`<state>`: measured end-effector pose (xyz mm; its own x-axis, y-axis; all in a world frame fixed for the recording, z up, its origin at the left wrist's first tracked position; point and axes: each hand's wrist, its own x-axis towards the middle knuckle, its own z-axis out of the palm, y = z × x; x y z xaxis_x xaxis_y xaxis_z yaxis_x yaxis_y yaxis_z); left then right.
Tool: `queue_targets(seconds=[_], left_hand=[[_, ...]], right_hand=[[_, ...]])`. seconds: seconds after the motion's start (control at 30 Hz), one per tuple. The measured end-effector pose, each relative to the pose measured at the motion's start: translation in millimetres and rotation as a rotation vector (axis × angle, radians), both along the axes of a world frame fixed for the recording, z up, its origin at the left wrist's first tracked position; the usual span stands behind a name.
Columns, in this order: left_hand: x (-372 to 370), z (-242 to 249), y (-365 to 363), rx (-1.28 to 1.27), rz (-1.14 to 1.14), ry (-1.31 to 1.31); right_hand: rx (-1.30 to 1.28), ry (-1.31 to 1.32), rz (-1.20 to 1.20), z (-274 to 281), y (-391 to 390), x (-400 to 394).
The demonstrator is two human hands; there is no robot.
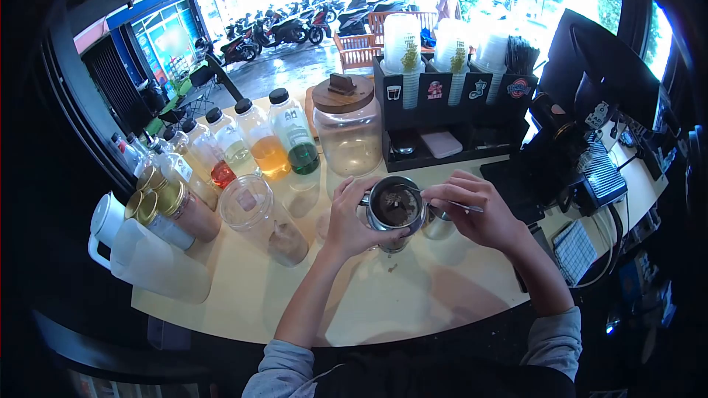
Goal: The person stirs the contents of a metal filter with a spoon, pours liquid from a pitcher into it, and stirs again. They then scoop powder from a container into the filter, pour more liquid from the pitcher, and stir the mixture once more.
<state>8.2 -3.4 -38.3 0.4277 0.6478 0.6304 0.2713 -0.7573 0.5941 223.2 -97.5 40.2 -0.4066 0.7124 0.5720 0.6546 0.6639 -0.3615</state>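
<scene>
My left hand (349, 220) is wrapped around a metal pitcher (377, 222) near the middle of the counter. Dark brown liquid (395, 205) with pale flecks on its surface shows inside the rim. In my right hand (479, 210), the fingers pinch a thin metal spoon (467, 208), whose far end reaches over the pitcher's right rim; its tip is hard to make out. A small clear glass (439, 225) stands just right of the pitcher, partly behind my right hand. Left of my left hand is a tall clear plastic container (258, 214) with some brown contents.
Bottles of coloured syrup (270, 155) and a white jug (158, 262) line the left side. Behind the pitcher stand a wood-lidded jar (346, 133) and a black organizer (457, 149) with stacked cups. A black machine (549, 155) and checkered cloth (574, 252) are on the right.
</scene>
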Motion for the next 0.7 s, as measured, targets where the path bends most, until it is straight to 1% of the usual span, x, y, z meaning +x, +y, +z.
queue_targets(seconds=[0.03,0.07,0.13,0.17,0.23,0.27,0.33,0.47,0.57,0.63,0.7], left_hand=[[0,0,1,0.058,0.003,0.011],[0,-1,2,0.057,0.002,0.011],[-1,-2,1,0.064,-0.014,-0.024],[-1,-2,3,0.059,-0.013,-0.022],[-2,-4,5,0.099,-0.033,-0.006],[-2,-4,4,0.096,-0.035,-0.005],[-2,-1,4,0.116,-0.036,-0.011],[-4,-7,7,0.13,-0.07,-0.034],[-4,-8,9,0.117,-0.083,-0.067],[-5,-9,10,0.158,-0.098,-0.044],[-5,-9,11,0.171,-0.105,-0.046]], right_hand=[[0.014,0.026,0.016,-1,1,-1],[0.013,0.027,0.015,-1,0,-2],[-0.087,0.054,0.049,-2,-4,-5],[-0.091,0.056,0.05,-3,-1,-4],[0.014,0.037,0.01,-6,3,1],[0.011,0.038,0.008,-6,2,0],[-0.131,0.088,0.078,-4,-2,-2],[-0.133,0.105,0.061,-3,-5,-1],[-0.07,0.126,0.047,-5,-3,-1],[-0.207,0.124,0.088,0,-9,-2],[-0.163,0.144,0.075,-1,-5,-3]])
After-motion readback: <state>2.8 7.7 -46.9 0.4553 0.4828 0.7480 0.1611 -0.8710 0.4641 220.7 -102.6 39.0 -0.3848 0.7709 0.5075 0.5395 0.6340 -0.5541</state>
